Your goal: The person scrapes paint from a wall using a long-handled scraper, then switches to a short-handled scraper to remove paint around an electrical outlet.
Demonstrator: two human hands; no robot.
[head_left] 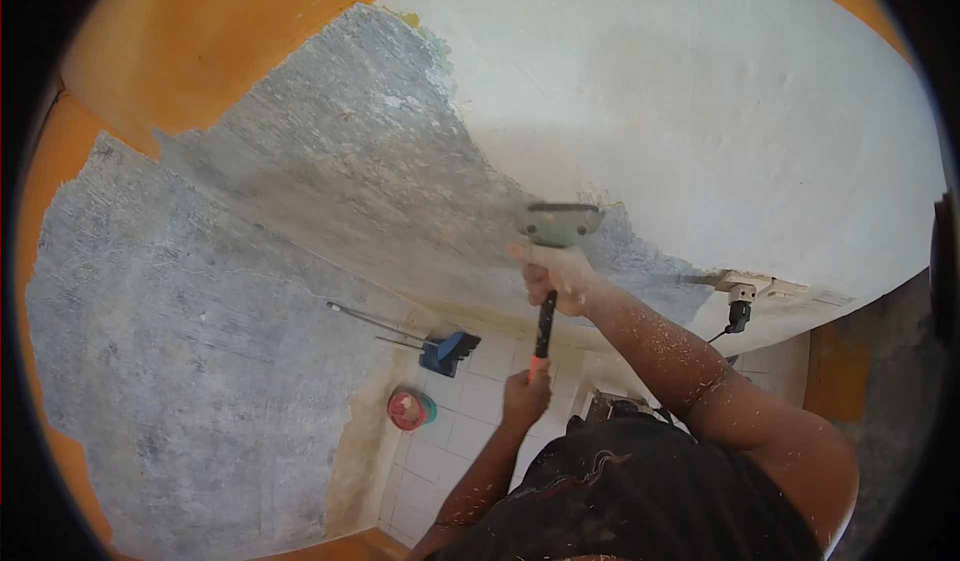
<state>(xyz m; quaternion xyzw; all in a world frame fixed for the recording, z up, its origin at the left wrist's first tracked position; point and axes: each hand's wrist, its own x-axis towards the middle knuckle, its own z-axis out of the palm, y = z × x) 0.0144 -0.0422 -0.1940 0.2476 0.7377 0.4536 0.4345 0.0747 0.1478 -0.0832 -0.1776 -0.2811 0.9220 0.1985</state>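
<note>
A long-handled scraper (562, 223) with a wide flat head lies against the wall, at the border between white coating (700, 111) and bare grey plaster (380, 151). My right hand (560, 279) is closed around the upper part of its black handle, just below the head. Lower down, my left hand (527, 397) grips the handle near an orange band. Pale flakes cover both forearms. The scraper head and the fingers near it look slightly blurred.
A socket with a black plug (739, 313) sits on the wall at the right. On the tiled floor (455, 441) are a blue dustpan (449, 353) with a long handle and a red bucket (407, 410). Orange paint (220, 41) borders the grey plaster.
</note>
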